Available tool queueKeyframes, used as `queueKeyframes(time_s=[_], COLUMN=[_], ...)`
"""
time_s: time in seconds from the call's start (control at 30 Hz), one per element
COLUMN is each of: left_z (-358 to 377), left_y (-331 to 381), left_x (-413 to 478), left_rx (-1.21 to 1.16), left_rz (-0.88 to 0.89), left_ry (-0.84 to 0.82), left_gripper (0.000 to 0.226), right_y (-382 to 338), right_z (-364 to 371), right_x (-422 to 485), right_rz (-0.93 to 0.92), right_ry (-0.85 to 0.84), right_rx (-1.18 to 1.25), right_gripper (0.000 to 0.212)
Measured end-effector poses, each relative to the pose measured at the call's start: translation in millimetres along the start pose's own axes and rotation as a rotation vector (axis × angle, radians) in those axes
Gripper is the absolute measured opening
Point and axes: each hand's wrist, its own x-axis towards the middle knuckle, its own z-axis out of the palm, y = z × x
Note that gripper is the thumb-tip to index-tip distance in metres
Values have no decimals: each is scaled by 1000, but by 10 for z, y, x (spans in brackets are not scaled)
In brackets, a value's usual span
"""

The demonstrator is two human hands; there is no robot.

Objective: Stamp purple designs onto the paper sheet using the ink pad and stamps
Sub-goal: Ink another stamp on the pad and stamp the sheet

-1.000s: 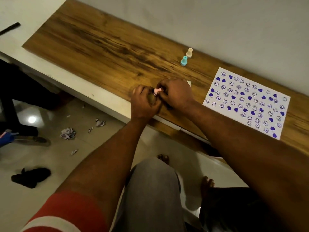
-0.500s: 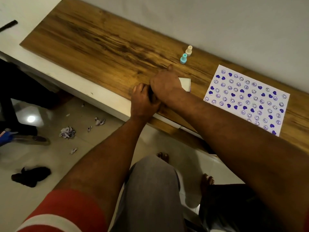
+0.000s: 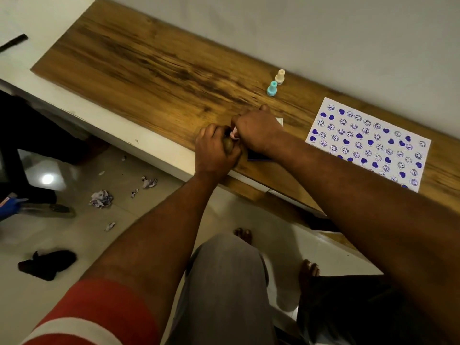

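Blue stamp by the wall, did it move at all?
No. The blue stamp stands where it did, beside the cream stamp, left of the paper sheet.

Crumpled paper scraps [image 3: 100, 198] and a dark bundle [image 3: 47, 263] lie apart on the pale floor [image 3: 74, 235].

The pink stamp [image 3: 234, 133] shows only as a sliver between the two grips, and its face is hidden. The right grip [image 3: 256, 130], curled on it, covers most of the ink pad [image 3: 257, 157]. Only a dark corner of the pad shows under the wrist, and a white corner [image 3: 280, 121] shows beyond the knuckles. What lies under the curled fingers of the left grip [image 3: 215, 153] cannot be told. The right forearm [image 3: 348, 200] hides the lower left edge of the sheet [image 3: 368, 143]. At upper left, the frame edge cuts off a black stick [image 3: 13, 42].
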Motion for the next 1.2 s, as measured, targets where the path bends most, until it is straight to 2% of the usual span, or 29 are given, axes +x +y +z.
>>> queueKeyframes(time_s=[0.2, 0.4, 0.57, 0.67, 0.83, 1.0, 1.2], left_z=[-14, 55, 65, 47, 40, 34, 28], left_y=[7, -20, -17, -1, 12, 8, 13], left_x=[8, 16, 16, 23, 31, 42, 80], left_rx=[8, 68, 57, 41, 56, 79, 133], left_rz=[13, 29, -4, -7, -16, -19, -8], left_ry=[-20, 12, -2, -15, -28, -48, -74], left_gripper=[38, 48, 48, 46, 47, 51, 57], right_y=[-17, 42, 9, 75, 105, 60, 71], right_z=[2, 100, 125, 59, -15, 42, 32], right_x=[-19, -70, -57, -71, -69, -68, -103], right_rz=[-82, -6, 72, 47, -106, -220, -290], right_ry=[76, 126, 87, 62, 73, 158, 156], right_rx=[-261, -43, 272, 354, 118, -106, -112], right_gripper=[24, 24, 22, 22, 25, 29, 30])
